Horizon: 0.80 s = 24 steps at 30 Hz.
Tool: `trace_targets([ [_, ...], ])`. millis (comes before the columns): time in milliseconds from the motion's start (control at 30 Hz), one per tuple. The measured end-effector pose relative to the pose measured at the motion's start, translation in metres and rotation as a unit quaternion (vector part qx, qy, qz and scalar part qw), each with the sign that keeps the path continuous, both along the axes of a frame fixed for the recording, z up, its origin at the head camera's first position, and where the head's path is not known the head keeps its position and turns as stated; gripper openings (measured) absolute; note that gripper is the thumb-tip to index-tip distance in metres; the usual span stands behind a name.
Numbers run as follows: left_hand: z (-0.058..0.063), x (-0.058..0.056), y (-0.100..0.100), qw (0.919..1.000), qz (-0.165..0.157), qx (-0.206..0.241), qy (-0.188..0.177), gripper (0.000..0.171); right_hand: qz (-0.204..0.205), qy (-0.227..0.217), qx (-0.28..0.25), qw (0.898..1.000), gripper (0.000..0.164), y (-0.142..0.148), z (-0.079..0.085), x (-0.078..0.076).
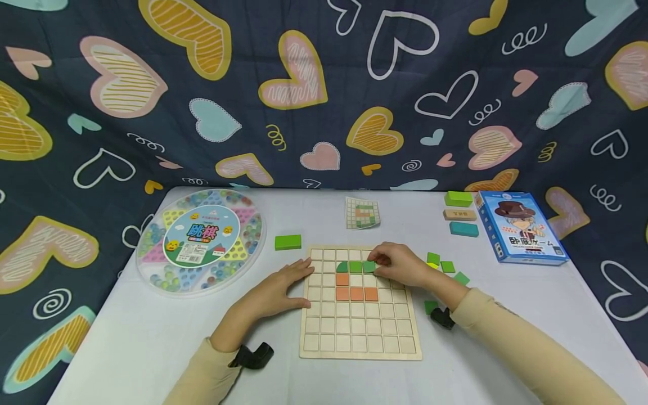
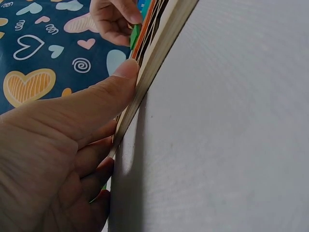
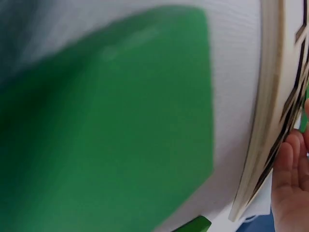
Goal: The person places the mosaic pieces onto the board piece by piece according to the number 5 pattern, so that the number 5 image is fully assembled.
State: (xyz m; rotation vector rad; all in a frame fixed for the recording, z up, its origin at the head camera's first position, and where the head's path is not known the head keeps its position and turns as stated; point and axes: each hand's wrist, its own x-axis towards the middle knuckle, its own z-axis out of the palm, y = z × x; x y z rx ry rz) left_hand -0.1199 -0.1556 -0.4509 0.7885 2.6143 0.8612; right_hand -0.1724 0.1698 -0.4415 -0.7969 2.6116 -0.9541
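Observation:
A wooden grid board (image 1: 311, 341) lies on the white table. My left hand (image 1: 270, 289) rests its thumb and fingertips against the board's left edge, the fingers fairly straight. Over the upper rows, my right hand (image 1: 402, 264) pinches a green tile (image 1: 369, 267) between thumb and fingers, at the right end of a green row. That row also has a green tile with a rounded corner (image 1: 342, 267) and a green square tile (image 1: 355, 267). Below sit several orange tiles (image 1: 356, 293). The left wrist view shows the held green tile (image 2: 134, 36) tilted above the board.
Loose green tiles (image 1: 448, 266) lie right of the board, one large and blurred green tile (image 3: 145, 121) near the right wrist camera. A pattern card (image 1: 362, 213) is behind the board. A round marble game (image 1: 201, 242), a green box (image 1: 288, 242), small blocks (image 1: 459, 215) and a blue game box (image 1: 521, 228) surround it.

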Motion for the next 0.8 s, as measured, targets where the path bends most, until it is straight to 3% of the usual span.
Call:
trace_targets([
  [500,-0.0003,-0.0007,-0.0003,1.0,0.001,0.001,0.006,0.077,0.005,0.021,0.02,1.0,0.024,-0.0017,-0.0018,0.0011],
  [800,-0.0019,-0.0004,-0.001,1.0,0.0,0.001,0.005,0.077,-0.018,-0.023,-0.022,0.999,0.037,0.008,0.0013,0.0036],
])
